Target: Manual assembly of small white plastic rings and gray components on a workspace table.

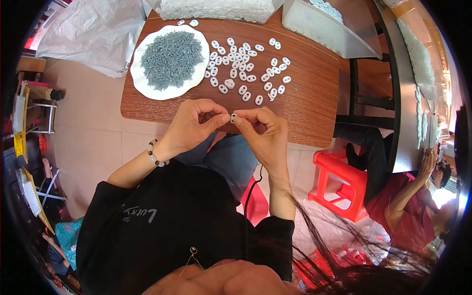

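Both my hands meet just over the near edge of the brown wooden table (309, 108). My left hand (196, 123) and my right hand (263, 130) pinch one small white oval piece with two dark holes (233, 118) between thumbs and forefingers. Anything else between the fingertips is too small to make out. Beyond my hands lie several loose white two-hole pieces (243, 90), scattered over the table's middle. On the left, a white scalloped plate (140, 86) holds a heap of small grey-green screws (172, 59).
A clear bin of white pieces (216, 11) stands at the far edge, with another translucent bin (319, 29) to its right. White plastic bags (93, 34) hang at the left. A red stool (339, 184) stands at right, near a person in a dark red shirt (398, 201) at another table.
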### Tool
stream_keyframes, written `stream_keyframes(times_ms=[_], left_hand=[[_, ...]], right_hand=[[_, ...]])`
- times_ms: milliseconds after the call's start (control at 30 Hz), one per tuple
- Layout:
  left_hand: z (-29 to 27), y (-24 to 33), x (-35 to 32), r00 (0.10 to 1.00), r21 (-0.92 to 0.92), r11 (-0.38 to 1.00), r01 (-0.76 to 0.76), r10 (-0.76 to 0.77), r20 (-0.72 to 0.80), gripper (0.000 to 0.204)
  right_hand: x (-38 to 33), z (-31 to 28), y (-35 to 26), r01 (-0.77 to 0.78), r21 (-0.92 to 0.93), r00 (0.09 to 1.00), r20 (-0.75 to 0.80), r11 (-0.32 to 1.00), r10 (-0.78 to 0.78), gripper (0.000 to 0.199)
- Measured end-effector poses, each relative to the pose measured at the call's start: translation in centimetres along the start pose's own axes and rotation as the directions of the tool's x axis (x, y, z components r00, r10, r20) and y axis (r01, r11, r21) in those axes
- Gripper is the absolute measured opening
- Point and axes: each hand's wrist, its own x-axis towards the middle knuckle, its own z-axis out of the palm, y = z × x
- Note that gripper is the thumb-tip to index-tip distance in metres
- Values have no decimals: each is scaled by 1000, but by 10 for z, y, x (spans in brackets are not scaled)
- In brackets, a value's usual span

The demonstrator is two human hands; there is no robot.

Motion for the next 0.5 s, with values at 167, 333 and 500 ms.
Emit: stream_keyframes(times_ms=[167,333,500], left_hand=[[-3,-2,0,998,90,994,-55,55,-4,14],[-3,-1,1,996,100,991,-86,86,5,13],[-4,-2,0,998,101,993,-65,66,-5,15]], right_hand=[[0,1,0,-19,39,1000,24,999,18,12],[0,1,3,-40,53,999,20,998,39,12],[1,3,7,-27,103,999,23,994,25,12]])
